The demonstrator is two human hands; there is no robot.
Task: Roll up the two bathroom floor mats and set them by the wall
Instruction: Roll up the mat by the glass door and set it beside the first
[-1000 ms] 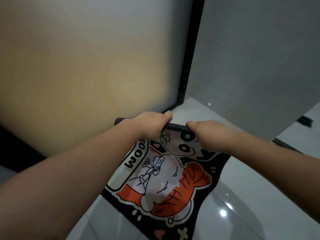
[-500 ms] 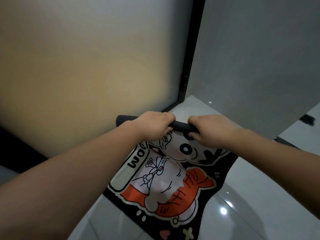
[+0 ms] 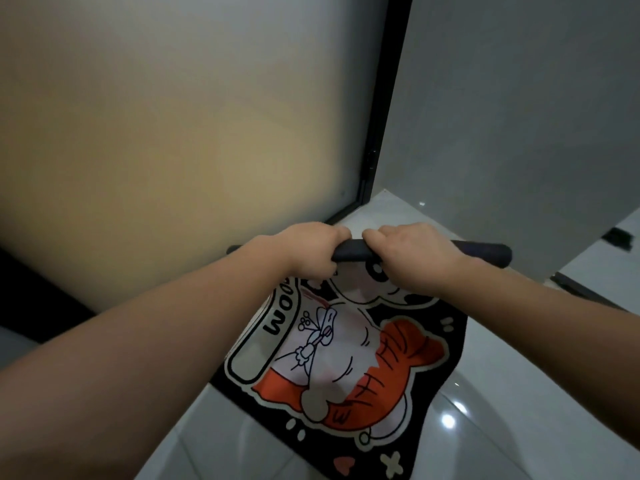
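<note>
A black floor mat (image 3: 349, 362) with a white and orange cartoon print lies on the pale tiled floor in front of me. Its far end is rolled into a thin dark tube (image 3: 485, 252) that sticks out on both sides of my hands. My left hand (image 3: 308, 249) and my right hand (image 3: 412, 256) grip this roll side by side, fingers curled over its top. Only one mat is in view.
A frosted glass door (image 3: 180, 133) with a black frame (image 3: 384, 126) stands just beyond the roll. A grey wall (image 3: 519, 116) rises to the right. Glossy floor tiles (image 3: 519, 410) extend right of the mat. A dark strip (image 3: 575, 289) lies on the floor at the right.
The roll has grown thicker and come toward me over the print, covering more of the cartoon face. Both hands stay on it, and its right end now shows.
</note>
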